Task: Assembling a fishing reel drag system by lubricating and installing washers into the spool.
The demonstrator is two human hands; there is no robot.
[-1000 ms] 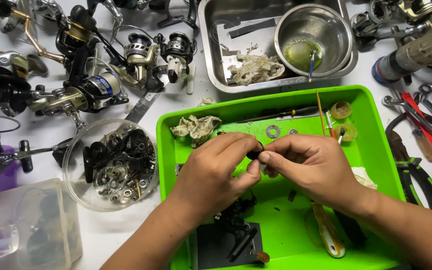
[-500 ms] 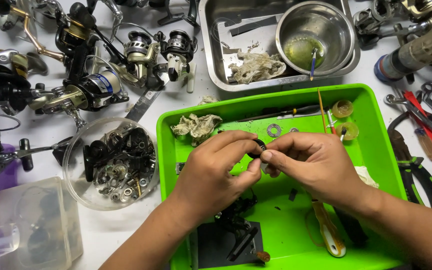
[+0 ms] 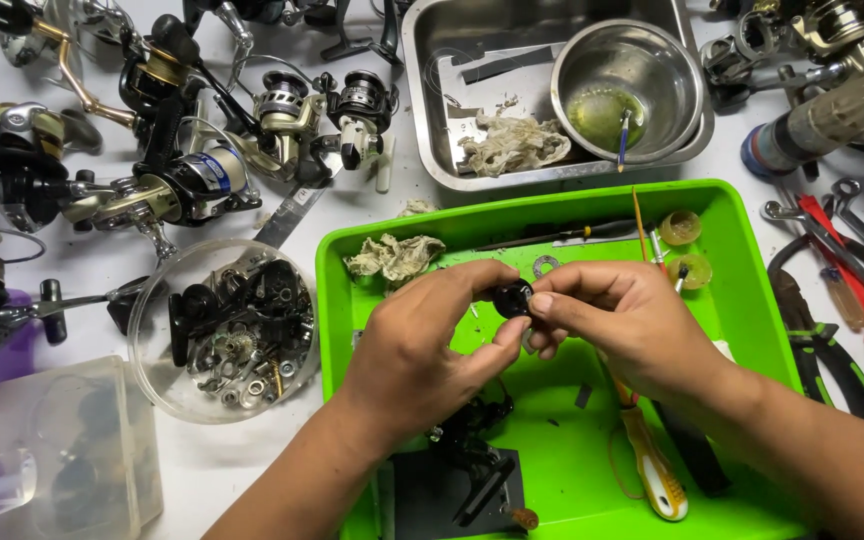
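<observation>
Head view: both hands meet over green tray (image 3: 742,290), forearms entering from near edge. Left hand (image 3: 422,345) curled, thumb and fingertips pinching small black round reel part (image 3: 512,297). Right hand (image 3: 627,325) pinching same part from right side. Part held above tray centre. Yellow-handled screwdriver (image 3: 652,470) lies in tray near right wrist. Clear bowl of reel parts (image 3: 227,330) left of tray.

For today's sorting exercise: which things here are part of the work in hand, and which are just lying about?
In use: left hand, right hand, small black part, green tray.
Lying about: fishing reels, steel bowl, pliers, screwdriver, rag.
</observation>
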